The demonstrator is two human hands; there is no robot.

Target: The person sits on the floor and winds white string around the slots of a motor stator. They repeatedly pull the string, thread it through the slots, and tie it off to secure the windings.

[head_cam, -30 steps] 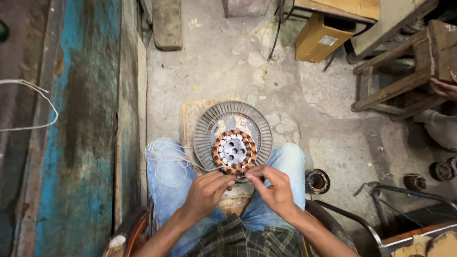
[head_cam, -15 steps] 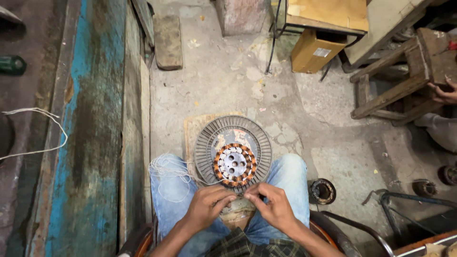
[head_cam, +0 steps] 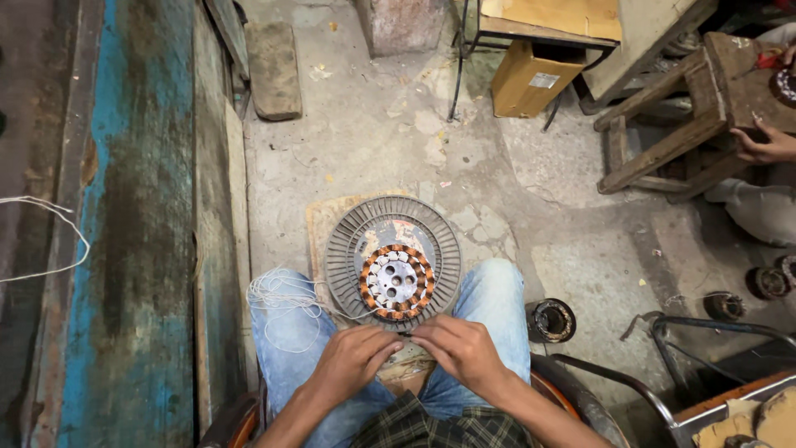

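A round grey fan motor housing [head_cam: 348, 257] with a ring of copper windings [head_cam: 396, 280] rests between my knees on a small board. My left hand [head_cam: 352, 358] and my right hand [head_cam: 460, 348] meet at the near edge of the windings, fingertips pinched together on a thin white thread [head_cam: 344, 314]. A loose bundle of that white thread [head_cam: 282, 299] lies on my left knee. Whether the fingers grip the thread or the winding itself is hard to tell.
A second wound stator [head_cam: 551, 319] sits on the floor right of my right knee. A blue-painted plank wall [head_cam: 124, 249] runs down the left. A wooden stool [head_cam: 688, 124] and another person's hand [head_cam: 767, 145] are at the upper right. A yellow box [head_cam: 531, 79] stands behind.
The view has shifted so the motor appears lower in the picture. Both hands stay at the near edge of the windings, now closer together.
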